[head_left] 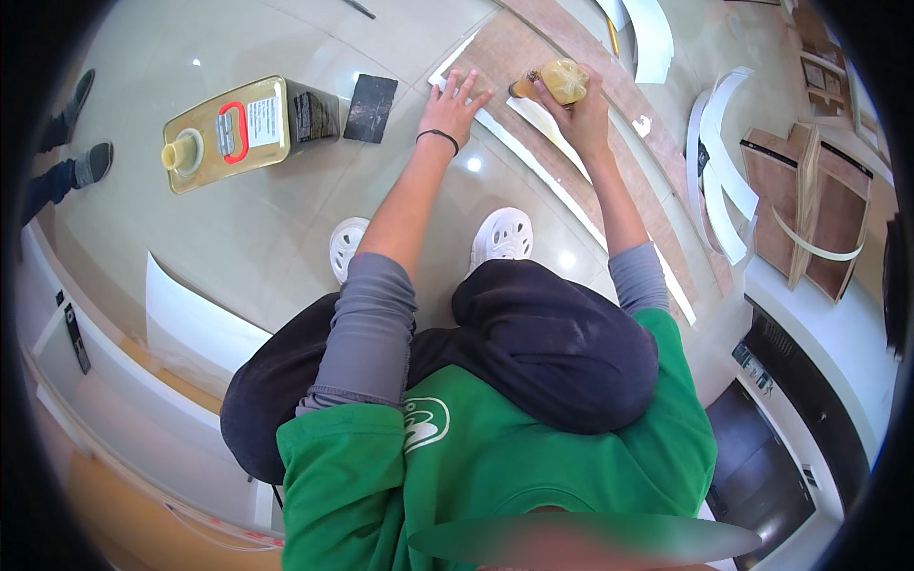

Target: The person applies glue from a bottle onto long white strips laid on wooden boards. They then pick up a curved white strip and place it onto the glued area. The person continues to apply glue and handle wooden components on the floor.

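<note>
My right hand [585, 116] is wrapped round a crumpled, yellowish plastic bottle [564, 82] with a brown tip. The bottle is tilted, its tip pointing left, over a long brown wooden board [495, 49]. My left hand [451, 112] rests with its fingers spread at the board's near left end, beside a white edge strip [533, 157]. To the left of that hand, a dark flat rectangular piece [371, 108] lies on the tiled floor. What the bottle's tip touches, if anything, I cannot make out.
A large metal can [214, 143] with a red handle and pale cap lies at the left. Another person's shoes [93, 164] are at the far left. Curved white strips [705, 162] and brown wooden boxes [804, 205] are at the right. A white sheet [190, 314] lies near my left knee.
</note>
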A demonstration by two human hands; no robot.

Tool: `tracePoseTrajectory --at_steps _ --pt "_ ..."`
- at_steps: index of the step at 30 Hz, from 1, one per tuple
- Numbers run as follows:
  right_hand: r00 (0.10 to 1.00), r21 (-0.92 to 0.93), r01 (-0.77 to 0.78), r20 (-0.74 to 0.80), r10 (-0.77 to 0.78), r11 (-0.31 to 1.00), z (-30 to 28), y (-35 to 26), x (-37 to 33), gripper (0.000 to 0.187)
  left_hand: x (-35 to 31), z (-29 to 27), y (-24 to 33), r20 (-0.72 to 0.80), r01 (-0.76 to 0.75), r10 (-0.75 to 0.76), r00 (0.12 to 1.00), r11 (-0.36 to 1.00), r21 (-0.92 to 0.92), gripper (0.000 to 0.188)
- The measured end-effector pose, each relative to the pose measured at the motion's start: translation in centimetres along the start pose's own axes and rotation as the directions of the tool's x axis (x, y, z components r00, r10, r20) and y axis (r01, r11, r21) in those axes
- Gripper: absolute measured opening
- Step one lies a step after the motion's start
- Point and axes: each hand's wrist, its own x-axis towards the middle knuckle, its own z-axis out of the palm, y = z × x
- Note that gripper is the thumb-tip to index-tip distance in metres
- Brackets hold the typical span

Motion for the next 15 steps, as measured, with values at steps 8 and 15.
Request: tracePoseTrajectory --at_steps 8,15 --pt "0.997 -0.037 -0.070 -0.023 0.069 0.997 -2.6 2.0 -2.5 0.060 0.2 -0.2 -0.1 0.011 0.007 -0.008 1.000 1.000 0.024 0.073" --pt "0.985 -0.052 -0.119 -0.133 0.111 0.991 -6.6 5.0 -8.9 0.057 0.1 -0.1 0.1 0.019 0.008 -0.008 1.000 1.000 0.016 0.072"
